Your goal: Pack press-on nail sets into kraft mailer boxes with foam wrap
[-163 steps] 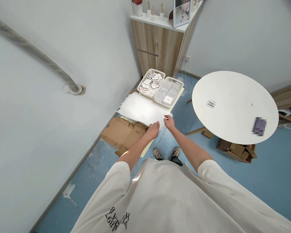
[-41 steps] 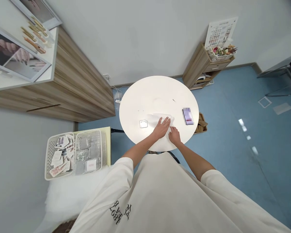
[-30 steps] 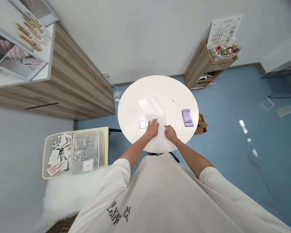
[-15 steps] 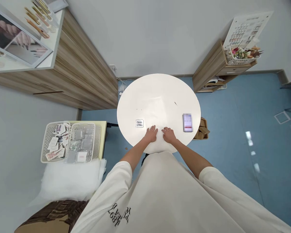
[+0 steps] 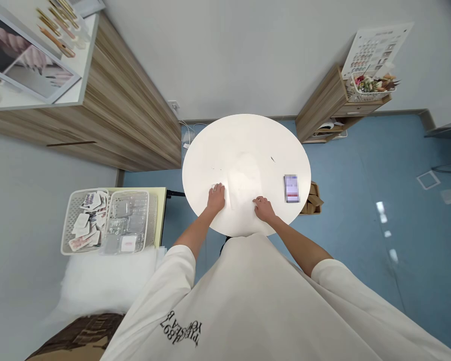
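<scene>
A thin translucent white sheet point(image 5: 244, 175) lies flat on the round white table point(image 5: 244, 130) in front of me. My left hand point(image 5: 215, 198) is over the small square case with dark lettering, left of the sheet. Its fingers are closed round the case and hide nearly all of it. My right hand point(image 5: 264, 208) rests at the sheet's near right part, thumb and fingers drawn together on its edge; the fingertips are small in view. A phone-like item point(image 5: 291, 188), blurred out, lies to the right of that hand.
Left of me, a side table point(image 5: 158, 210) bears a basket of cards point(image 5: 65, 225), a basket of clear boxes point(image 5: 147, 210) and a stack of white sheets point(image 5: 105, 281). A wood-grain cabinet point(image 5: 131, 115) stands behind. A cardboard box point(image 5: 313, 203) sits under the round table's right side.
From the sheet stack at the side table I have turned to the round table. The sheet has been laid down and flattened. My left hand has moved left from the sheet onto the small case.
</scene>
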The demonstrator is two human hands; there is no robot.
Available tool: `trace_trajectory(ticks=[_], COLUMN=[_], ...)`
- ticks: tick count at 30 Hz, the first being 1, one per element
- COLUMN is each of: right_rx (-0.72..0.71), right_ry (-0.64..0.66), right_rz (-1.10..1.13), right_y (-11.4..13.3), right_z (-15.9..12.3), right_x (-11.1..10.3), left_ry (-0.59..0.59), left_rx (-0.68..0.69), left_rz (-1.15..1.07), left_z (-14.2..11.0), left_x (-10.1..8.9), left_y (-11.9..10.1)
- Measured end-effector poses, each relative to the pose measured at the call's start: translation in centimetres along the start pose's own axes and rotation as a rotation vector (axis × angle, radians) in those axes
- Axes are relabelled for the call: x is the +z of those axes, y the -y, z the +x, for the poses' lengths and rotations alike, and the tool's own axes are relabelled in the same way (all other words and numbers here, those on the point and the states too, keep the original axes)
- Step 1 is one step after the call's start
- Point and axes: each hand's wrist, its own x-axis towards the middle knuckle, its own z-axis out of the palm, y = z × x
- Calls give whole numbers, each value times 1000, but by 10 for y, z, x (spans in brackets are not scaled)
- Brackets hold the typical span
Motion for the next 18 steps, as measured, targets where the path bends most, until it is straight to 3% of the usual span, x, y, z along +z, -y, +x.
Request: trace_trajectory(ticks=[4,8,14,18], right_rx=[29,44,61,49], right_ry=[3,27,21,-6], right_rz=[-10,-47,-79,-52], right_y=[4,5,4,1], right_z=[-8,-15,-26,-31], right_x=[4,7,9,10], left_ry=[24,45,26,-49], left_rx=[2,46,59,63], left_rz=[4,7,-36,-87], left_z=[5,14,8,1], left_x=[2,5,-8,-23], left_y=[32,40,36,8])
